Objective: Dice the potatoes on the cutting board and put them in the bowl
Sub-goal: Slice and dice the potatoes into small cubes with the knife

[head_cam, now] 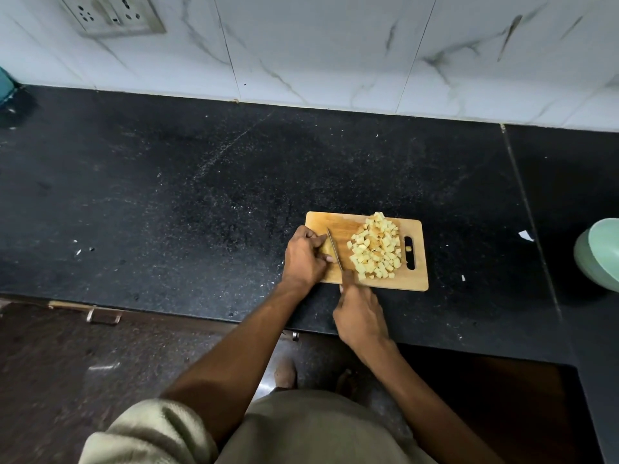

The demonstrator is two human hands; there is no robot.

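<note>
tan cutting board point(348, 229), pale-yellow potato cubes point(376, 251), mint bowl point(601, 254)

Views: one only, the head view; no second view shares any part of the scene.
Position: worn on the person's head, above the near edge of the table point(201, 182).
Facing: forward and steeply down, toward the tiled wall point(335, 45) behind the table.
Lens: wide-angle; the wall's foot and the table edge bow.
Nearness: arm's reach; both forearms run up from the bottom edge to the cutting board point(417, 262).
Centre: the cutting board lies right of centre, below the middle.
Edges: a socket plate point(110, 15) at top left, a green bowl point(599, 256) cut by the right edge, the person's light clothing point(301, 430) along the bottom.
</note>
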